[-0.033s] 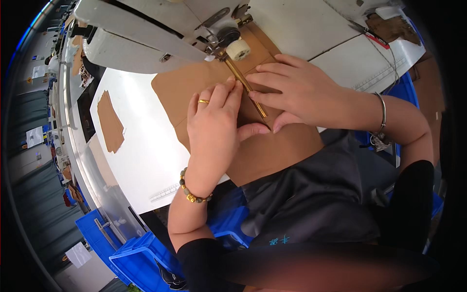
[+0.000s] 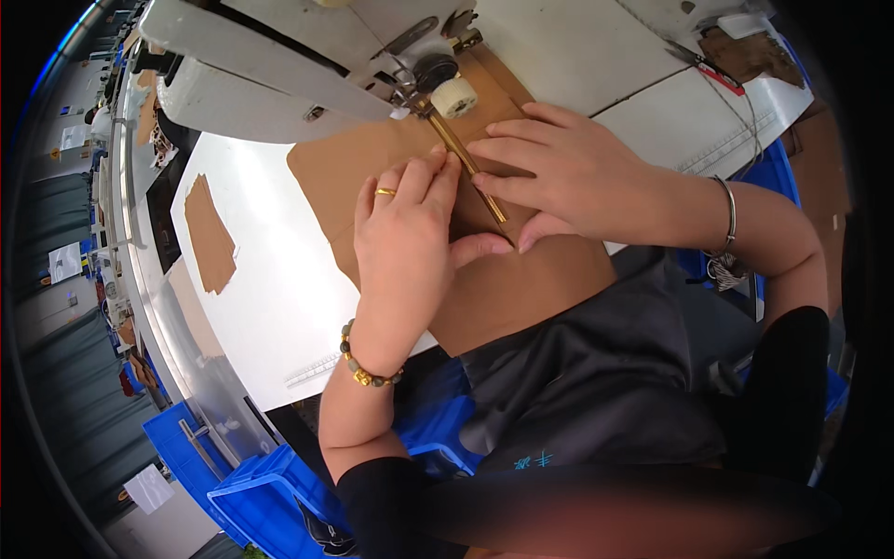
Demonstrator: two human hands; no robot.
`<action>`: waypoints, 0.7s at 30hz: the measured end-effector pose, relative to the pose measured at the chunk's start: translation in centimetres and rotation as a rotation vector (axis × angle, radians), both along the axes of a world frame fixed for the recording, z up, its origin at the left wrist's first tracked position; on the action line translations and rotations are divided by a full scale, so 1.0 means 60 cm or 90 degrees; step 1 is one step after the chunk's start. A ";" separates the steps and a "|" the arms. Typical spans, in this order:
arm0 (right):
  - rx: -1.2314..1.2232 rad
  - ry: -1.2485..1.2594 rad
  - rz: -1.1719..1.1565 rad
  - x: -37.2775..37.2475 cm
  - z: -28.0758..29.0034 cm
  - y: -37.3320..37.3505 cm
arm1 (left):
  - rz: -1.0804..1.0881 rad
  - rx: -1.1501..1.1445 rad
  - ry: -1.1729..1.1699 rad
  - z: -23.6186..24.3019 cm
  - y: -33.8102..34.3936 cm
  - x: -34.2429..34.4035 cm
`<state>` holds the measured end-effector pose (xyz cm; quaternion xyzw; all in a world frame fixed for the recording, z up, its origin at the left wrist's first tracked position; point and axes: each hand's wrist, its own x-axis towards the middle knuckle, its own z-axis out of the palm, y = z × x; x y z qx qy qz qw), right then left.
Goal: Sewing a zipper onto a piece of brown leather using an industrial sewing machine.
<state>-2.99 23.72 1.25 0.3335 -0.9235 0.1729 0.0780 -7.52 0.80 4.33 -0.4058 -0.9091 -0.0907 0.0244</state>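
Note:
A brown panel (image 2: 535, 293), leather-like, lies under the head of a sewing machine (image 2: 251, 98). A gold-toothed zipper (image 2: 483, 192) runs slantwise along an opening in it, its far end beneath the presser foot beside a white wheel (image 2: 454, 97). My left hand (image 2: 405, 224) rests on the panel left of the zipper, fingers bent, fingertips against the zipper's edge. To the right, my right hand (image 2: 573, 172) lies with fingers spread, their tips by the zipper. Both thumbs stretch toward each other near the zipper's near end, tips almost touching. The needle point is hidden.
A white work surface (image 2: 256, 326) bears a small stack of brown pieces (image 2: 209, 233) at left. Red-handled snips (image 2: 712, 72) and dark brown scraps (image 2: 750, 58) lie at far right. Blue bins (image 2: 279, 489) stand below the table edge, and a dark apron (image 2: 596, 373) covers my lap.
The panel and zipper have slid very slightly up and left toward the machine. Both hands have shifted with them, keeping the same pose.

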 end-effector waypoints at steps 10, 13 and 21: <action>-0.051 0.129 -0.014 -0.041 -0.028 -0.002 | -0.001 0.029 0.039 -0.003 0.007 -0.052; -0.063 0.146 -0.016 -0.046 -0.031 -0.002 | 0.006 0.025 0.045 -0.002 0.007 -0.054; -0.113 0.171 0.023 -0.029 -0.020 0.002 | 0.040 0.093 0.062 -0.036 -0.009 0.000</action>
